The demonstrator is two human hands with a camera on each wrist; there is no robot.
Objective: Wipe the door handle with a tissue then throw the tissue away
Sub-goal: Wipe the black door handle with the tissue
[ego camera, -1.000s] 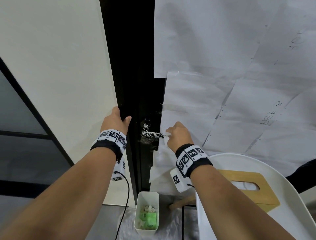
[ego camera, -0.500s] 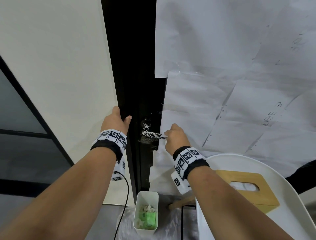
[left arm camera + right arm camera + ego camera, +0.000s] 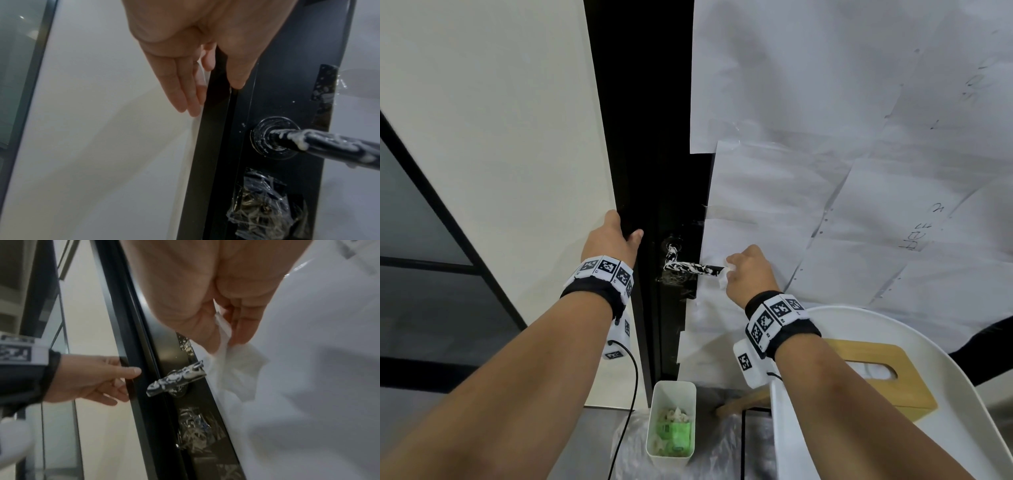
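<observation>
A black lever door handle (image 3: 690, 268) (image 3: 333, 144) (image 3: 176, 378) smeared with white foam sticks out of the black door edge. My right hand (image 3: 748, 274) (image 3: 222, 331) pinches a white tissue (image 3: 723, 277) (image 3: 232, 363) just at the handle's right tip. My left hand (image 3: 613, 240) (image 3: 197, 68) (image 3: 98, 376) rests with straight fingers on the door frame (image 3: 213, 129), thumb on the black edge, left of the handle.
A small white bin (image 3: 671, 425) with used tissues and a green packet stands on the floor below the handle. A white tray (image 3: 962, 394) carrying a wooden tissue box (image 3: 887, 373) is at lower right. Paper sheets (image 3: 825, 171) cover the door.
My right hand with the tissue has slid a little to the right along the handle, from its middle part to its tip. The left hand has stayed on the frame.
</observation>
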